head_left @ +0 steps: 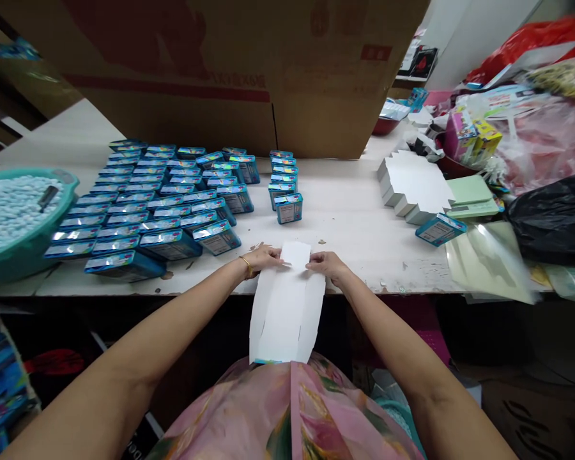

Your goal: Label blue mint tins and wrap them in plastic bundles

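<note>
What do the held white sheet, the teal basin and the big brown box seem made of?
White sheet: likely thin card, matte, with cut flaps and slits. Teal basin: probably plastic, smooth, one-coloured, with a rounded rim. Brown box: apparently cardboard, dull, printed in red; whether it is corrugated, I can't tell.

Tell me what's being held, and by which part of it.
A white cardboard blank, near its far end: left grip at the left edge, right grip at the right.
</note>
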Demonstrator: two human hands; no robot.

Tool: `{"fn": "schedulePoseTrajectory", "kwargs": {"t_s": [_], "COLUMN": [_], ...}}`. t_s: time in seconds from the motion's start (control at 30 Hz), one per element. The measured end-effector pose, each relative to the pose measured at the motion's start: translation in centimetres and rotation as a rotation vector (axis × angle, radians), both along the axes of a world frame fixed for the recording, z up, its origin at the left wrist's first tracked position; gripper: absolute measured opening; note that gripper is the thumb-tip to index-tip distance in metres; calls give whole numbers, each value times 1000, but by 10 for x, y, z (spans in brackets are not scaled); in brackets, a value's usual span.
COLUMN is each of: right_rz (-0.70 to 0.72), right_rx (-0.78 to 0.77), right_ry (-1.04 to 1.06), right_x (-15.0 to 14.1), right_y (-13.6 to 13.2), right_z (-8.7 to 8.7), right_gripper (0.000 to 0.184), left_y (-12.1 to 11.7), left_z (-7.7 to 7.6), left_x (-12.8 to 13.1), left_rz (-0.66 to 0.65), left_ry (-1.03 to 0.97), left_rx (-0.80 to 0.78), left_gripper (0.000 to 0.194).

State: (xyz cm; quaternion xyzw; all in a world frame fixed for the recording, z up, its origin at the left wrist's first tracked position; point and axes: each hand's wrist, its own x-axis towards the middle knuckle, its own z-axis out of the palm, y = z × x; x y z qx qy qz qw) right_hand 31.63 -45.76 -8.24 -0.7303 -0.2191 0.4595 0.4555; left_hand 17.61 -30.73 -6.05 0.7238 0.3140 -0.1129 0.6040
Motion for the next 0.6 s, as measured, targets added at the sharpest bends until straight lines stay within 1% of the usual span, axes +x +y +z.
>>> {"fn": "schedulePoseTrajectory", "kwargs": {"t_s": [0.07, 0.1, 0.17, 0.23, 0.27, 0.3, 0.33, 0.37, 0.4, 0.47, 0.5, 0.57, 0.6], "right_rz": [17, 36, 103, 198, 265, 336, 401, 447, 463, 419, 388, 357, 361], "right_rx": [8, 8, 0, -20, -34, -54, -75, -97, -116, -128, -120, -77, -61], "right_ry": [-62, -118, -277, -454, -528, -584, -618, -627, -611, -518, -451, -311, -246], "right_x": [0, 1, 2, 1, 0, -2, -4, -6, -8, -9, -8, -4, -1], "right_y": [6, 9, 16, 21, 22, 23, 22, 21, 19, 15, 14, 13, 13], "right_z": [-2, -3, -1, 5, 10, 16, 22, 26, 30, 33, 32, 29, 27], "right_gripper": [15, 12, 9, 5, 3, 4, 9, 17, 25, 40, 43, 41, 35], "left_y": [0, 0, -1, -3, -4, -5, -6, -7, -8, -10, -11, -11, -11], "left_z": [0, -1, -4, -8, -10, -11, -12, -13, -12, -11, -10, -7, -6], "left_x": [-2, -1, 2, 5, 6, 6, 5, 3, 1, -4, -6, -8, -8], "left_rz": [68, 100, 131, 106, 82, 52, 18, -9, -28, -55, -63, -74, -84], "left_ry": [-11, -13, -14, -4, -1, -8, -22, -37, -46, -33, -15, 11, 12], "left_rx": [11, 68, 270, 489, 569, 623, 650, 660, 658, 653, 659, 674, 675], "left_gripper": [24, 22, 15, 12, 13, 16, 20, 24, 29, 43, 51, 59, 59]}}
